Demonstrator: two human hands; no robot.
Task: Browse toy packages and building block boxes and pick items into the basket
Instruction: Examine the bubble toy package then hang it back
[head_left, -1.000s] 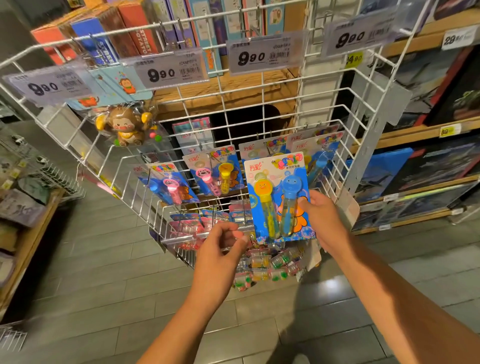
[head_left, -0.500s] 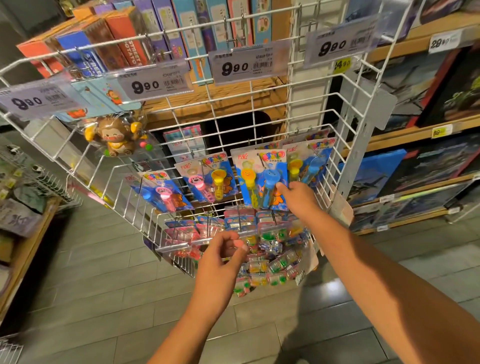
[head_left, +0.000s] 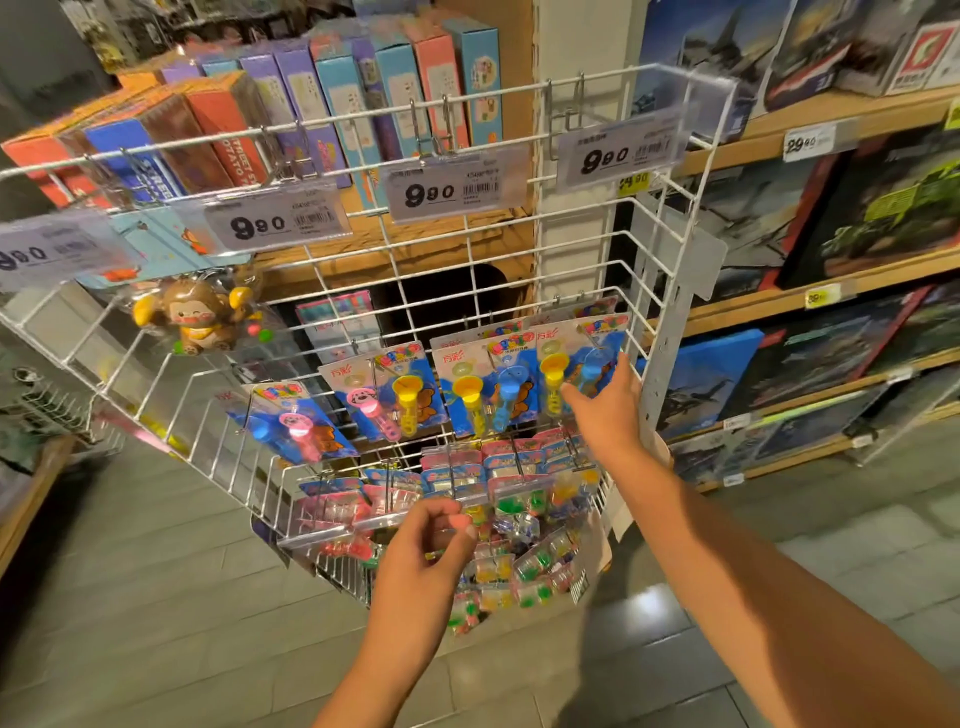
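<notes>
Monkey toy hangs at rack left. Left hand below blister packs, fingers loosely curled, pinching nothing visible. Right hand on rightmost bubble pack hanging on its hook; whether the fingers grip it, cannot tell.

right grip outstretched; left grip curled

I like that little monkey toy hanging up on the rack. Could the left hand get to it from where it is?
Probably yes. The left hand holds nothing, and the monkey toy hangs at the rack's open front, up and to the left, with no package in between.
</notes>
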